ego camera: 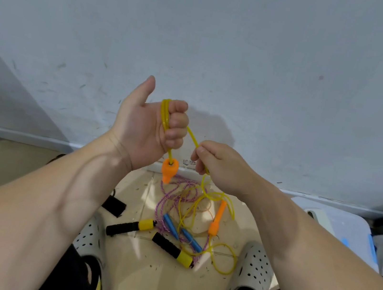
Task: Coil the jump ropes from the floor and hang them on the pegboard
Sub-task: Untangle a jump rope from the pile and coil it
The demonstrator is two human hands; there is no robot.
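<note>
— Where is the thin yellow plastic jump rope?
— Looped in the left hand, fingers curled round it; the right hand pinches its strand just right, the rest trailing to the beige tiled floor

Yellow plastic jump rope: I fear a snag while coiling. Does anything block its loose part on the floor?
Yes: the yellow plastic jump rope crosses a purple braided rope on the floor, beside two blue handles.

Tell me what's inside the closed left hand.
Loops of the yellow rope run through the left hand, its orange handle hanging below. Curled fingers cover how many loops.
</note>
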